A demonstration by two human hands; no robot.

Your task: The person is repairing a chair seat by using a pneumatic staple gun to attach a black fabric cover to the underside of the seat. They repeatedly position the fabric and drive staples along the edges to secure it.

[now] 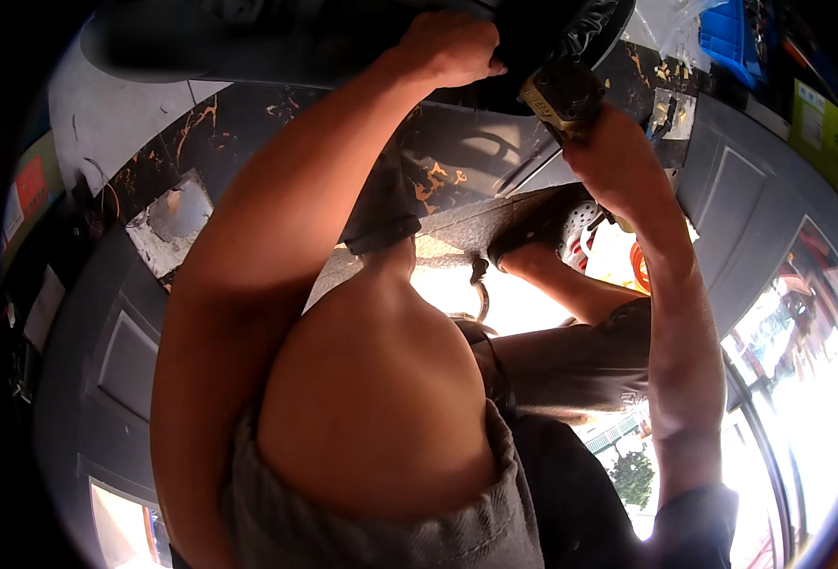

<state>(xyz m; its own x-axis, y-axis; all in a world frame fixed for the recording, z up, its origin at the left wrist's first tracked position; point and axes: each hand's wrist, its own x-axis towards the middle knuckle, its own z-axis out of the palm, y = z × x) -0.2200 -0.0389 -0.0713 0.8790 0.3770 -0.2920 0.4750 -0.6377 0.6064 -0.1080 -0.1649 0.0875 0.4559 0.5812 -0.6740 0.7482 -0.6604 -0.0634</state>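
Observation:
At the upper middle, my left hand [452, 49] has its fingers curled in against a large black object [276, 43] that spans the top of the view. What those fingers grip is lost in the dark. To the right, my right hand [618, 156] is wrapped round a black and tan cordless power tool [563, 95]. Its head points up toward the black object's right part. Whether the tool's tip touches anything is hidden in shadow.
My bare knee [381, 379] rises between my arms. A grey clog [578, 223] and an orange coil [639, 267] lie beyond it. Grey panelled doors [727, 190] stand at the right, below a blue plastic bin [727, 38] and green boxes [817, 123].

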